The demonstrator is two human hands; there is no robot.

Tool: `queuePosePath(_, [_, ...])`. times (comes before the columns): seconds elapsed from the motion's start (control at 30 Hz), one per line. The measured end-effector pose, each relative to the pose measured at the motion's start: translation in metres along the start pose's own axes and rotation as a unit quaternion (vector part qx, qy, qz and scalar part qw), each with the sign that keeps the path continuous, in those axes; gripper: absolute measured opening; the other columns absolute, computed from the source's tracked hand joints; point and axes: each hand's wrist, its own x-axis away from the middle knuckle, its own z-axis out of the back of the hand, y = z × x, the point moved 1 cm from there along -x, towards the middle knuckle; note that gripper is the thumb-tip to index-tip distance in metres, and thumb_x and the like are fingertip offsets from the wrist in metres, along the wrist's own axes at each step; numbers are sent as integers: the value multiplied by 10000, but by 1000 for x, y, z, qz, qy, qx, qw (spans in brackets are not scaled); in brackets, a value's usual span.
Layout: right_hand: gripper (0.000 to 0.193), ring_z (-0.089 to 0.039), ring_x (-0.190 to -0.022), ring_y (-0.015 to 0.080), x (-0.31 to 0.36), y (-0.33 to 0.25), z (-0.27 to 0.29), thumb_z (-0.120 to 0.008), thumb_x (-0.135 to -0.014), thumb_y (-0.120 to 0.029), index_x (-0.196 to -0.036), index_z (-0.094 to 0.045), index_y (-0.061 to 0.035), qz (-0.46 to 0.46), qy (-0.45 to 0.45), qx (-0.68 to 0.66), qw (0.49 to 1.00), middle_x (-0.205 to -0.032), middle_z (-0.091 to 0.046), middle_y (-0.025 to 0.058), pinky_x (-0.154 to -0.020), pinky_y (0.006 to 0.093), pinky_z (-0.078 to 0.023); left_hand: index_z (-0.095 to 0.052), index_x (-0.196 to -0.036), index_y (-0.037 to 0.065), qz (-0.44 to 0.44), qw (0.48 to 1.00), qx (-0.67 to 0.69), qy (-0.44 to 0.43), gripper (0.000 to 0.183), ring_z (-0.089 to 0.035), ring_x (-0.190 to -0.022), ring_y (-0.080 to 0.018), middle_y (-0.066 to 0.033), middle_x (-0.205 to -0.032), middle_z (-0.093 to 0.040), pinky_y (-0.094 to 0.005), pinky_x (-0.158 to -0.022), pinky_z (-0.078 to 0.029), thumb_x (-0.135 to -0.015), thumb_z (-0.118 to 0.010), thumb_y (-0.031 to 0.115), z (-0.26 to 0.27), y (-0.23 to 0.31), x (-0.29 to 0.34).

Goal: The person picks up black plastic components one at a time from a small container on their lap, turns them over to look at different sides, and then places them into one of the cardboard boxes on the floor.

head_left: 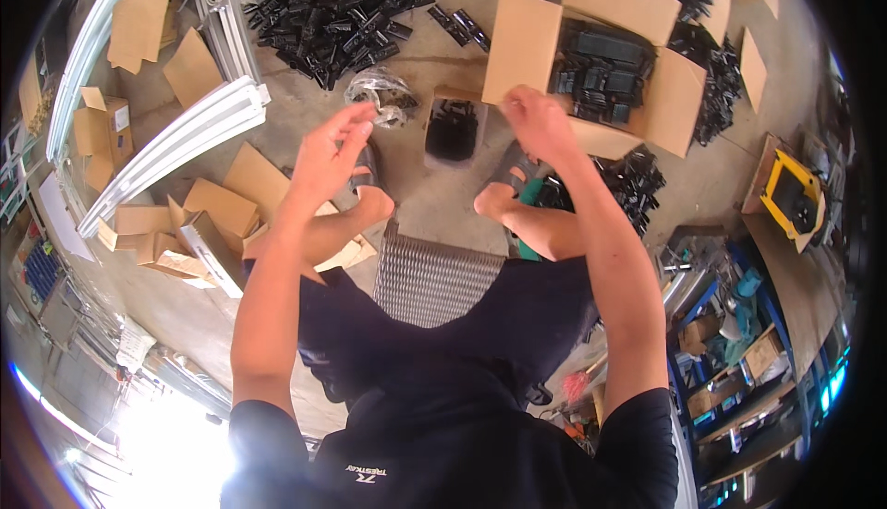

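My left hand [328, 151] is in the air beside a clear plastic bag [399, 119] of small dark pieces, thumb apart from the fingers, holding nothing. Over the near left corner of a large open cardboard box [672, 107] is my right hand [543, 127]. Its fingers are curled together; anything in them is hidden, and whether they touch the box flap I cannot tell. Black plastic parts [605, 70] fill that box. Between my feet and a little beyond them stands a small open box [449, 160] with small black pieces [453, 128] inside.
A large heap of black plastic parts [342, 19] lies on the floor at the far left, with two loose parts [460, 29] beside it. More heaps surround the large box. Flattened cardboard [222, 209] and white metal profiles [185, 144] lie left; a shelf rack [739, 361] stands right.
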Motion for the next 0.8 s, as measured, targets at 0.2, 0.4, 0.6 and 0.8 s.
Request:
queuePosePath(0.2, [271, -628, -1102, 370, -86, 6, -144, -710, -918, -289, -1076, -673, -72, 117, 14, 99, 988, -1117, -666, 171, -906, 465, -541, -654, -1303, -11, -68, 980, 110, 149, 299, -680, -1043, -165, -113, -1158, -737, -304, -958, -519, -1078, -554, 159, 23, -47, -46])
queuePosePath(0.4, [456, -536, -1243, 428, -207, 62, -187, -730, -912, -280, -1251, -542, -41, 46, 132, 196, 971, -1285, -560, 219, -1007, 512, -492, -679, -1225, -51, -215, 941, 135, 223, 284, -691, -981, -170, -134, -1084, -747, -310, -944, -527, -1082, -537, 148, 35, 2, -19])
queuePosePath(0.6, [528, -517, -1262, 472, -234, 72, -198, -754, -899, -259, -1327, -476, -123, -18, 98, 243, 965, -1348, -517, 229, -1025, 575, -470, -682, -1170, -76, -180, 943, 128, 250, 261, -696, -969, -185, -151, -1050, -746, -320, -925, -541, -1078, -539, 123, 32, -13, 41])
queuePosePath(0.8, [539, -574, -1225, 450, -256, 115, -208, -754, -858, -201, -1320, -488, -121, -121, 124, 123, 977, -1383, -503, 256, -1016, 514, -502, -689, -1155, -72, -218, 938, 145, 226, 237, -697, -969, -174, -128, -1039, -744, -313, -914, -546, -1070, -558, 107, 21, -24, 42])
